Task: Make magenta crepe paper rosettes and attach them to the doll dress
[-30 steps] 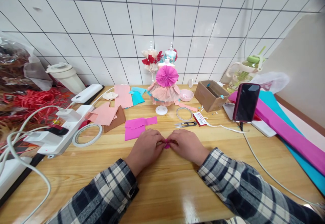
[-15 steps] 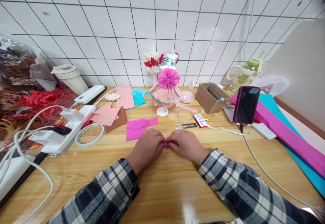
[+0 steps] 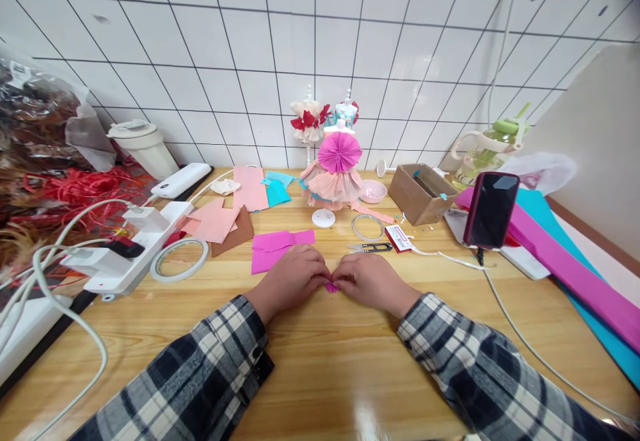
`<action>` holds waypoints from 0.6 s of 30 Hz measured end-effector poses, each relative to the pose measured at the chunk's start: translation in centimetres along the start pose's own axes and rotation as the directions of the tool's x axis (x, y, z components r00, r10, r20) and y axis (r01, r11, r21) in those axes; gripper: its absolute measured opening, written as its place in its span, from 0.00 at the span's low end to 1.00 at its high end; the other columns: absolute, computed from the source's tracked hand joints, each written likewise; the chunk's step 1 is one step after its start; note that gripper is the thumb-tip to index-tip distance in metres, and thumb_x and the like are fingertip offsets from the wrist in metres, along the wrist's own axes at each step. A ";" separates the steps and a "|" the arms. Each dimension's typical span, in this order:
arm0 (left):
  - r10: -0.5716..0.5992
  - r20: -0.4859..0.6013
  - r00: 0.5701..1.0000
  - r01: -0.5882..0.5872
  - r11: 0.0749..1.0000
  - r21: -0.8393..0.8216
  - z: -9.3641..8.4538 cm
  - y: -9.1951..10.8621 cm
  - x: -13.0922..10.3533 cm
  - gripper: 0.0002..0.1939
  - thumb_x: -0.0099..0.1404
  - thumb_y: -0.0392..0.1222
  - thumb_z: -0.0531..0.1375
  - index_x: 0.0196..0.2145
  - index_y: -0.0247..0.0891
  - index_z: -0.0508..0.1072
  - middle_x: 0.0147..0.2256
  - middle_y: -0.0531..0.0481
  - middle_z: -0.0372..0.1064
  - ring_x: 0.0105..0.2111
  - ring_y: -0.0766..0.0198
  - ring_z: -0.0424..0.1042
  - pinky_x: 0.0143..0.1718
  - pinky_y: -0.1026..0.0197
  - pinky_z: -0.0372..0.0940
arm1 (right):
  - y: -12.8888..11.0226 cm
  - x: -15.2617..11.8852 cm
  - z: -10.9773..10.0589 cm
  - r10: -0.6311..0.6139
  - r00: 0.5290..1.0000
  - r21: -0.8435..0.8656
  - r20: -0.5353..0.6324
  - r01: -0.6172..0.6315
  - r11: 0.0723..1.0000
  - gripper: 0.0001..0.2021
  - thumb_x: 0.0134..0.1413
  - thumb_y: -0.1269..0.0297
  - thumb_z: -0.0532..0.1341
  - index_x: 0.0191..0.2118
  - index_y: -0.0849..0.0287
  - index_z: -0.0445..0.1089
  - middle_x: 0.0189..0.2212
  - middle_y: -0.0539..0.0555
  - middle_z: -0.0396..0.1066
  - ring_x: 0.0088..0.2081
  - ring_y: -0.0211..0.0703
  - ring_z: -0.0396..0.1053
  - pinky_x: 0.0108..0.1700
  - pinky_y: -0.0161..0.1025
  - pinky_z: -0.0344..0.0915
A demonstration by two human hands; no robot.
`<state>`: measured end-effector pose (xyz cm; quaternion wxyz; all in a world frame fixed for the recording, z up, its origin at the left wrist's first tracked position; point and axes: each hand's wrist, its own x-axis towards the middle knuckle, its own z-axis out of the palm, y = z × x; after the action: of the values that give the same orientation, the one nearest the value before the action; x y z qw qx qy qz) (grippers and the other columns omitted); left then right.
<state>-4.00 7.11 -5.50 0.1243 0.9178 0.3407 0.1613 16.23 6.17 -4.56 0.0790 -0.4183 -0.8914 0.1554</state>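
Observation:
Between my fingertips is a small piece of pleated magenta crepe paper [image 3: 332, 287], fanned out at its lower edge and mostly covered by my fingers. My left hand [image 3: 295, 275] pinches it from the left, and my right hand [image 3: 373, 281] pinches it from the right. Just beyond my left hand lie folded magenta paper pieces [image 3: 270, 247] on the wooden table. Thread snips [image 3: 371, 248] rest beyond my right hand. Farther back stands a small dress form in a peach paper skirt [image 3: 333, 184], with a round magenta paper fan [image 3: 340, 152] on its front.
A tape roll [image 3: 156, 261], peach paper [image 3: 215, 219] and a white power strip [image 3: 135, 254] lie on the left. A cardboard box [image 3: 417, 201], a thin ring of tape [image 3: 354, 227], a propped phone [image 3: 491, 211] and long paper strips [image 3: 575, 254] occupy the right. Cables cross both sides.
More of the pleated magenta paper shows below my fingertips, spread into a small fan. Both hands remain closed on it. The whole view has shifted slightly.

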 end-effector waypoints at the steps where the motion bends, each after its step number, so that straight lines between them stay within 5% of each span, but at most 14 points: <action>1: 0.002 -0.001 1.000 -0.002 1.000 0.003 0.0 -0.1 0.0 0.11 0.66 0.44 0.55 0.35 0.41 0.77 0.33 0.48 0.72 0.38 0.61 0.66 0.41 0.57 0.58 | 0.0 0.1 0.0 0.026 1.000 0.007 0.000 -0.026 1.000 0.09 0.56 0.63 0.58 0.37 0.52 0.76 0.34 0.50 0.74 0.37 0.40 0.68 0.37 0.35 0.57; 18: 0.006 -0.019 1.000 -0.007 0.998 -0.057 -0.2 -0.5 0.0 0.11 0.65 0.45 0.56 0.35 0.43 0.78 0.33 0.48 0.73 0.39 0.60 0.67 0.45 0.55 0.59 | -0.5 0.5 0.2 0.001 1.000 -0.064 0.003 0.000 0.998 0.08 0.56 0.64 0.57 0.34 0.56 0.74 0.32 0.53 0.73 0.35 0.40 0.68 0.35 0.35 0.55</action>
<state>-4.37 7.53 -5.51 0.1469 0.9134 0.3342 0.1802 15.50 6.25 -4.53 0.0642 -0.4206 -0.8960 0.1274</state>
